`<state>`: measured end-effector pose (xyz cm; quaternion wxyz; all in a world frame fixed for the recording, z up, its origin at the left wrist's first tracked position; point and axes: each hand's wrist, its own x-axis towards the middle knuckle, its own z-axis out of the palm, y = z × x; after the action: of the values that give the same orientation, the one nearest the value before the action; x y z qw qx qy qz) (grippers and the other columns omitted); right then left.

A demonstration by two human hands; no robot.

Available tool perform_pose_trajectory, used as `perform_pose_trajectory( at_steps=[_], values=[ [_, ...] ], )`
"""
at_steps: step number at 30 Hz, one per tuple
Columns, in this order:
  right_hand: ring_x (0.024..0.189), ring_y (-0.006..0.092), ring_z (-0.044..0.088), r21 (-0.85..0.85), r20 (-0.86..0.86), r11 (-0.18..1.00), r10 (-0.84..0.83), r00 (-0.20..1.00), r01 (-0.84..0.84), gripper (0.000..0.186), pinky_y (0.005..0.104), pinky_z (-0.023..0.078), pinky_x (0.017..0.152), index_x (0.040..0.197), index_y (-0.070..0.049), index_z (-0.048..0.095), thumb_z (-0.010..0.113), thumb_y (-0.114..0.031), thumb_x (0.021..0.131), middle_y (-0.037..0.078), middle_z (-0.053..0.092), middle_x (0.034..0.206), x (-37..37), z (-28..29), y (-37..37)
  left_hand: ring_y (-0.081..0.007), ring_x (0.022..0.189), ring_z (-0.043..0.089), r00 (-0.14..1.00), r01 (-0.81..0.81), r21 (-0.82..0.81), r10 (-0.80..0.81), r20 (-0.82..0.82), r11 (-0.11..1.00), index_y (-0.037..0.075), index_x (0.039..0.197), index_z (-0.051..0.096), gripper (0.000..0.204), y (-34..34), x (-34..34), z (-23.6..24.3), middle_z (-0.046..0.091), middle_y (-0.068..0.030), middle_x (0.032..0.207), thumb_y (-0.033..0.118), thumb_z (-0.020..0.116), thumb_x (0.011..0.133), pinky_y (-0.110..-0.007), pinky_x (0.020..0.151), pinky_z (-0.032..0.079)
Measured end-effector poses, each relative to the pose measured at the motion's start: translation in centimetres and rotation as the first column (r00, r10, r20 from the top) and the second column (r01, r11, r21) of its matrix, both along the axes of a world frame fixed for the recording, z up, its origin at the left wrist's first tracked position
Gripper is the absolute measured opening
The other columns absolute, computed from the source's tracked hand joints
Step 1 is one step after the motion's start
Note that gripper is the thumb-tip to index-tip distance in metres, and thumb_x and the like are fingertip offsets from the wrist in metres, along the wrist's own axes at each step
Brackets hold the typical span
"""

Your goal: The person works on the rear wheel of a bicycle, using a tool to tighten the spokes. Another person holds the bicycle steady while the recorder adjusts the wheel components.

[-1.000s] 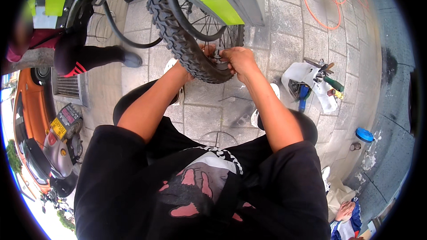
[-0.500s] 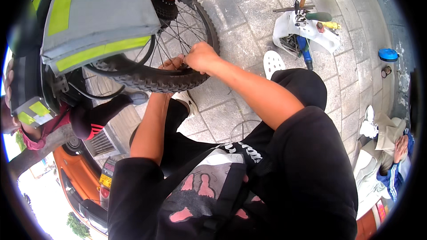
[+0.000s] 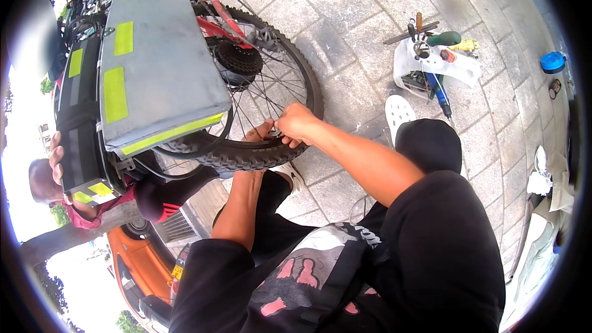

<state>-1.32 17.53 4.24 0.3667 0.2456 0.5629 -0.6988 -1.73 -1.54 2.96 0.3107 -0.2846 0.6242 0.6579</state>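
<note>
A bicycle's rear wheel (image 3: 314, 89) with a knobby black tyre stands in front of me, its thin spokes running down to the rim. My left hand (image 3: 260, 132) reaches from beneath the tyre, with its fingertips closed at the inner side of the rim beside the spokes. What those fingers hold is hidden. Right against it, my right hand (image 3: 297, 124) pinches a small silvery metal piece (image 3: 275, 133) at the rim; its exact kind is too small to tell. The rear sprockets (image 3: 237, 65) sit at the hub above my hands.
A grey cargo box (image 3: 166, 55) with yellow-green strips covers the bicycle's rear. A person's hand (image 3: 56, 159) rests on its left side. To the right, a cut white plastic container (image 3: 404, 65) holds several tools on the paving. A blue round object (image 3: 553, 62) lies farther right.
My view has shifted, bringing more of the red bicycle frame and a pedal into sight. Both hands stay together at the rim; the right fingers have turned slightly, and the silvery piece now shows.
</note>
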Motion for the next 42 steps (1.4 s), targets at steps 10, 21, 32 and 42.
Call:
perform_pose_trajectory(
  at_steps=[10, 21, 32, 42],
  values=[
    [0.102, 0.0451, 0.068, 0.68, -0.315, 0.71, 0.505, 0.803, -0.18, 0.034, 0.0491, 0.055, 0.09, 0.093, 0.005, 0.073, 0.067, -0.028, 0.088, 0.028, 0.071, 0.099, 0.5, 3.0, -0.9, -0.0201, 0.066, 0.066, 0.948, -0.313, 0.345, 0.269, 0.169, 0.885, 0.011, 0.087, 0.064, 0.031, 0.7, 1.7, 0.2, 0.067, -0.0064, 0.072, 0.037, 0.06, 0.103, -0.034, 0.06, 0.054],
    [0.104, 0.0406, 0.07, 0.859, -0.159, 0.443, 0.709, 0.687, -0.258, 0.054, 0.0456, 0.057, 0.09, 0.1, 0.001, 0.076, 0.075, -0.048, 0.078, 0.026, 0.073, 0.105, -1.6, 5.4, -1.5, -0.0228, 0.104, 0.065, 0.986, -0.164, 0.508, 0.15, 0.069, 0.845, 0.007, 0.128, 0.059, 0.051, 1.1, 1.2, -10.7, 0.069, -0.006, 0.117, 0.05, 0.043, 0.107, -0.038, 0.097, 0.05],
    [0.054, 0.0111, 0.048, -0.255, -0.052, 0.943, 0.208, 0.977, -0.214, 0.027, 0.0264, 0.032, 0.047, 0.076, -0.01, 0.062, 0.071, -0.025, 0.097, 0.0, 0.055, 0.066, 0.0, -0.7, 1.3, -0.0209, 0.091, 0.065, 0.998, 0.056, 0.576, -0.027, -0.058, 0.815, 0.014, 0.107, 0.059, 0.02, -0.9, 1.1, -7.2, 0.065, -0.0033, 0.094, 0.033, 0.051, 0.106, -0.037, 0.082, 0.052],
    [0.061, 0.0181, 0.061, -0.081, 0.01, 0.992, 0.094, 0.996, -0.093, 0.022, 0.0357, 0.057, 0.053, 0.083, -0.002, 0.066, 0.073, -0.019, 0.094, 0.005, 0.061, 0.076, 0.6, -1.3, 0.1, -0.0224, 0.092, 0.065, 0.885, 0.223, -0.079, -0.236, -0.402, 0.972, 0.006, 0.103, 0.063, 0.038, 0.9, 2.6, 1.0, 0.068, -0.007, 0.091, 0.043, 0.057, 0.104, -0.035, 0.085, 0.052]
  ],
)
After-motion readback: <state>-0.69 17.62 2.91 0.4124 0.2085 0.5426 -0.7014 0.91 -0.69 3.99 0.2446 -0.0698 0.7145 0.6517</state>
